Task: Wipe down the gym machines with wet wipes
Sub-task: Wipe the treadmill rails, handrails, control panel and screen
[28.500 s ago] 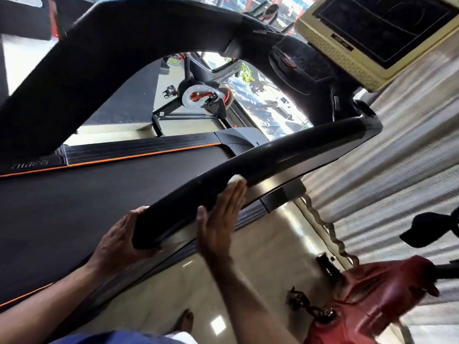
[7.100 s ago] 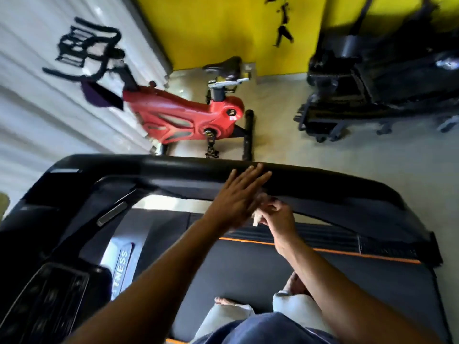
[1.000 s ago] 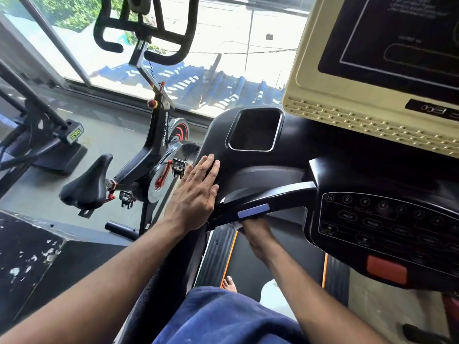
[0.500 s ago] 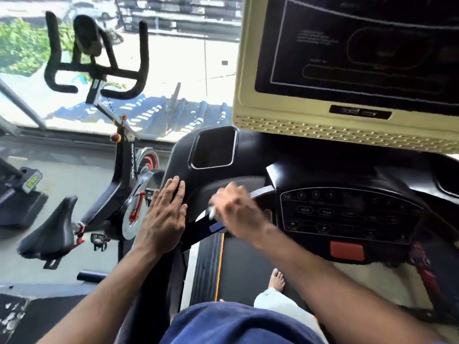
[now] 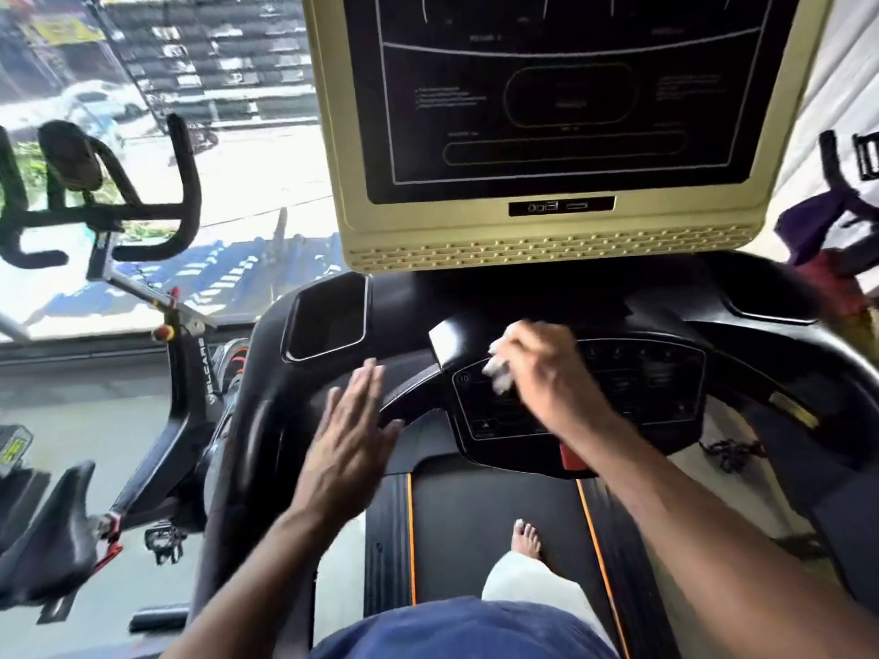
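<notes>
- Right hand (image 5: 547, 373): we see its fingers curled and pinching a crumpled white wet wipe (image 5: 497, 373); the hand is motion-blurred, so we cannot tell whether the wipe touches the surface under it.
- Wet wipe: it sits at the upper left corner of the black keypad panel (image 5: 618, 397), just above a round key that appears to read "10".
- Left hand (image 5: 349, 444): open, fingers straight and held close together, thumb out to the right; it is in front of the left grip bar (image 5: 409, 387), and we cannot tell whether it touches the bar.
- Keypad panel: rows of pale-outlined keys, their captions too blurred for us to read; a red tab (image 5: 571, 456) shows at its lower edge beside the right forearm.
- Treadmill console (image 5: 523, 302): glossy black, with a recessed cup pocket (image 5: 328, 316) up left of the left hand.
- Display (image 5: 547, 88): dark screen in a cream-yellow frame with a perforated strip below; thin outline graphics and small text lines, unreadable to us.
- Treadmill belt (image 5: 475, 525): black, orange-lined at both sides; a bare foot (image 5: 525, 539) and a pale trouser leg stand on it.
- Spin bike (image 5: 180, 397): black, to the left by the window; white lettering on its frame reads partly "…LCARE".
</notes>
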Tool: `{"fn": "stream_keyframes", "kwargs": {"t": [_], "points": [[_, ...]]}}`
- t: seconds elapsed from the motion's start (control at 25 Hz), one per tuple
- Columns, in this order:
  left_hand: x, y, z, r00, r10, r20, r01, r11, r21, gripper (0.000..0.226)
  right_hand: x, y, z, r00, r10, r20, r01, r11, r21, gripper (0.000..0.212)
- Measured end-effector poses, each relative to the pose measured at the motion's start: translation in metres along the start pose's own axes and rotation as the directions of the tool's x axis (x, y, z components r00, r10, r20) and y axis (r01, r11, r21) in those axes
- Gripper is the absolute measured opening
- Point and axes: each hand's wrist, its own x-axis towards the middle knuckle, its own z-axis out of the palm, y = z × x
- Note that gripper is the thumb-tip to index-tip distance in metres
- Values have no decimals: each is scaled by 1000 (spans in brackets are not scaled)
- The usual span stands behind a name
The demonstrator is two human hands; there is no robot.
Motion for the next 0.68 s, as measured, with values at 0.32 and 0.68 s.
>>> {"fn": "stream_keyframes", "kwargs": {"t": [0.32, 0.68], "points": [[56, 57, 48, 950, 147, -277, -137, 989, 54, 56, -12, -62, 31, 997, 75, 5, -76, 997, 21, 15], [58, 68, 50, 978, 81, -191, -43, 979, 197, 60, -44, 67, -45, 987, 139, -74, -142, 989, -34, 10]]}}
